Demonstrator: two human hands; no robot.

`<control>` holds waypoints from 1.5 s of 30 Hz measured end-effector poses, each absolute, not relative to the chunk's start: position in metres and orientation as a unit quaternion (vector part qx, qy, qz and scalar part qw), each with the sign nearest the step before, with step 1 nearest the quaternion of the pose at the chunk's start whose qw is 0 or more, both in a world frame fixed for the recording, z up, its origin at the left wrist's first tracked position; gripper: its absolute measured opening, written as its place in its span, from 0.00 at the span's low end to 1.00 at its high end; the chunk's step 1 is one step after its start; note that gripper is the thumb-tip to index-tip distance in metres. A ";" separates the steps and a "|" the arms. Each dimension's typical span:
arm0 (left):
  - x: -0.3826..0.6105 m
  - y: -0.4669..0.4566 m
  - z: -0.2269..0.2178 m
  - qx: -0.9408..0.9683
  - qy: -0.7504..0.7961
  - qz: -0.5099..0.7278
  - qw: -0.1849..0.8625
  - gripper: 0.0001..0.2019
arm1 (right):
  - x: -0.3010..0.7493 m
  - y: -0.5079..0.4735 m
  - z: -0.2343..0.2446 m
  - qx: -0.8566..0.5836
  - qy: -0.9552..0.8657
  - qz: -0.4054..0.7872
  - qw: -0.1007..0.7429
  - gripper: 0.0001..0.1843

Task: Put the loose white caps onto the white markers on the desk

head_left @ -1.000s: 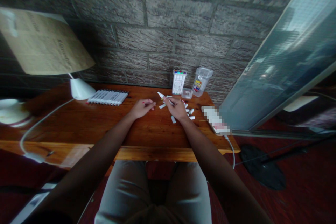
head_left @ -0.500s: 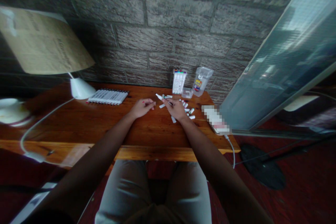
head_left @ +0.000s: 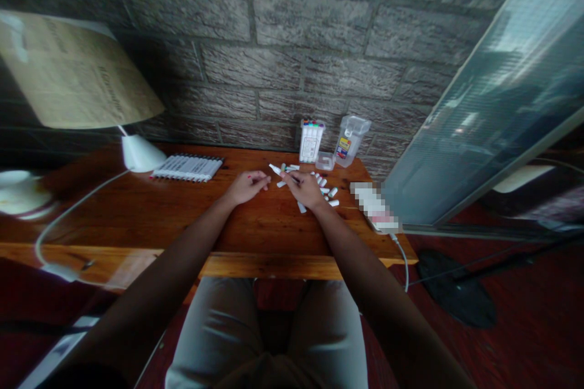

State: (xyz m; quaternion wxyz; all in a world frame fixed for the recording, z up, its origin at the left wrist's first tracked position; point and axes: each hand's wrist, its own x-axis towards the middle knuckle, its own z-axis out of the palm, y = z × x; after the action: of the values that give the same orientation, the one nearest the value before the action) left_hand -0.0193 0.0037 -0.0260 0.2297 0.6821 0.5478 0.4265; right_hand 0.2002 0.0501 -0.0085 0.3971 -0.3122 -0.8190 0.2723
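Observation:
My right hand (head_left: pixel 306 189) is closed around a white marker (head_left: pixel 276 169) that points up and to the left over the wooden desk (head_left: pixel 182 219). My left hand (head_left: pixel 249 186) rests on the desk just left of it, fingers curled in a pinch on something small that I cannot make out. Several loose white marker caps (head_left: pixel 329 197) lie scattered around and behind my right hand.
A row of white markers (head_left: pixel 188 168) lies at the back left beside a white lamp (head_left: pixel 139 154). A marker box (head_left: pixel 311 141), a small clear cup (head_left: pixel 324 161) and a clear plastic case (head_left: pixel 351 141) stand at the brick wall. A blurred-out device (head_left: pixel 375 208) lies at the right.
The marker in my right hand has tipped slightly lower and to the left. My left hand has stayed in place.

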 end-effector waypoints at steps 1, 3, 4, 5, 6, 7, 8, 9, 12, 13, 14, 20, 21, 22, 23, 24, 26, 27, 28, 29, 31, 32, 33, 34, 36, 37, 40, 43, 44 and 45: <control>-0.019 0.004 -0.026 0.682 0.548 0.426 0.229 0.23 | 0.200 0.050 -0.008 -0.315 -0.820 0.272 0.392 0.33; -0.020 0.004 -0.026 0.683 0.549 0.425 0.228 0.24 | 0.200 0.051 -0.008 -0.317 -0.823 0.272 0.384 0.33; -0.020 0.004 -0.027 0.682 0.549 0.425 0.229 0.24 | 0.200 0.051 -0.008 -0.314 -0.824 0.271 0.385 0.33; -0.020 0.004 -0.027 0.683 0.549 0.424 0.230 0.24 | 0.200 0.051 -0.007 -0.311 -0.824 0.270 0.389 0.33; -0.020 0.004 -0.027 0.683 0.549 0.424 0.230 0.24 | 0.199 0.050 -0.007 -0.307 -0.824 0.270 0.392 0.33; -0.020 0.005 -0.027 0.683 0.548 0.424 0.229 0.24 | 0.199 0.050 -0.007 -0.302 -0.824 0.270 0.397 0.33; -0.020 0.005 -0.027 0.684 0.548 0.425 0.228 0.24 | 0.198 0.050 -0.007 -0.297 -0.823 0.273 0.400 0.33; -0.020 0.005 -0.027 0.684 0.548 0.425 0.225 0.24 | 0.198 0.049 -0.008 -0.293 -0.822 0.278 0.402 0.32; -0.020 0.005 -0.028 0.684 0.547 0.429 0.223 0.25 | 0.198 0.049 -0.008 -0.286 -0.824 0.291 0.393 0.32; -0.020 0.005 -0.028 0.684 0.545 0.429 0.225 0.25 | 0.198 0.049 -0.008 -0.286 -0.825 0.292 0.389 0.31; -0.020 0.005 -0.028 0.684 0.544 0.430 0.227 0.25 | 0.198 0.049 -0.008 -0.288 -0.827 0.291 0.386 0.31; -0.020 0.006 -0.028 0.681 0.552 0.425 0.225 0.24 | 0.200 0.050 -0.009 -0.309 -0.820 0.278 0.394 0.33; -0.020 0.006 -0.028 0.681 0.553 0.423 0.225 0.24 | 0.200 0.050 -0.009 -0.309 -0.820 0.275 0.395 0.33; -0.020 0.005 -0.028 0.681 0.554 0.422 0.225 0.24 | 0.200 0.050 -0.009 -0.308 -0.821 0.272 0.397 0.34; -0.020 0.005 -0.027 0.681 0.555 0.421 0.226 0.24 | 0.200 0.050 -0.008 -0.307 -0.822 0.269 0.398 0.34; -0.020 0.005 -0.027 0.681 0.556 0.420 0.226 0.23 | 0.200 0.050 -0.008 -0.308 -0.822 0.266 0.398 0.34; -0.019 0.004 -0.026 0.680 0.558 0.419 0.225 0.23 | 0.200 0.050 -0.007 -0.310 -0.822 0.263 0.398 0.34; -0.019 0.003 -0.025 0.680 0.558 0.418 0.225 0.23 | 0.200 0.049 -0.006 -0.310 -0.822 0.265 0.398 0.33; -0.019 0.003 -0.025 0.681 0.557 0.419 0.225 0.23 | 0.200 0.049 -0.006 -0.309 -0.822 0.267 0.398 0.33; -0.019 0.003 -0.025 0.682 0.554 0.421 0.226 0.22 | 0.200 0.048 -0.005 -0.306 -0.821 0.272 0.397 0.33; -0.019 0.003 -0.025 0.683 0.547 0.425 0.231 0.21 | 0.200 0.046 -0.004 -0.294 -0.823 0.286 0.393 0.33; -0.020 0.003 -0.025 0.684 0.546 0.425 0.230 0.20 | 0.200 0.045 -0.004 -0.286 -0.826 0.293 0.387 0.33; -0.021 0.004 -0.025 0.686 0.548 0.421 0.225 0.19 | 0.200 0.045 -0.004 -0.279 -0.830 0.298 0.380 0.34; -0.021 0.004 -0.025 0.688 0.554 0.416 0.216 0.19 | 0.200 0.044 -0.004 -0.275 -0.834 0.301 0.372 0.34; -0.022 0.005 -0.026 0.690 0.567 0.404 0.197 0.18 | 0.200 0.044 -0.004 -0.272 -0.842 0.297 0.359 0.36; -0.022 0.005 -0.026 0.690 0.570 0.402 0.195 0.18 | 0.200 0.044 -0.004 -0.275 -0.844 0.292 0.357 0.37; -0.020 0.004 -0.025 0.686 0.559 0.412 0.218 0.19 | 0.200 0.044 -0.002 -0.285 -0.836 0.283 0.373 0.38; -0.018 0.003 -0.024 0.684 0.554 0.419 0.225 0.21 | 0.202 0.044 0.001 -0.295 -0.819 0.280 0.406 0.39; -0.018 0.002 -0.024 0.683 0.557 0.417 0.222 0.22 | 0.202 0.044 0.002 -0.300 -0.815 0.278 0.411 0.39; -0.018 0.002 -0.023 0.683 0.560 0.414 0.219 0.22 | 0.203 0.044 0.003 -0.306 -0.812 0.276 0.414 0.39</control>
State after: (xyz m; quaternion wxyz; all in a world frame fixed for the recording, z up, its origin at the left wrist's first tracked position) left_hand -0.0179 0.0017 -0.0232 0.2190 0.6834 0.5600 0.4140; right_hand 0.2027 0.0436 0.0030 0.4137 -0.3059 -0.8117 0.2763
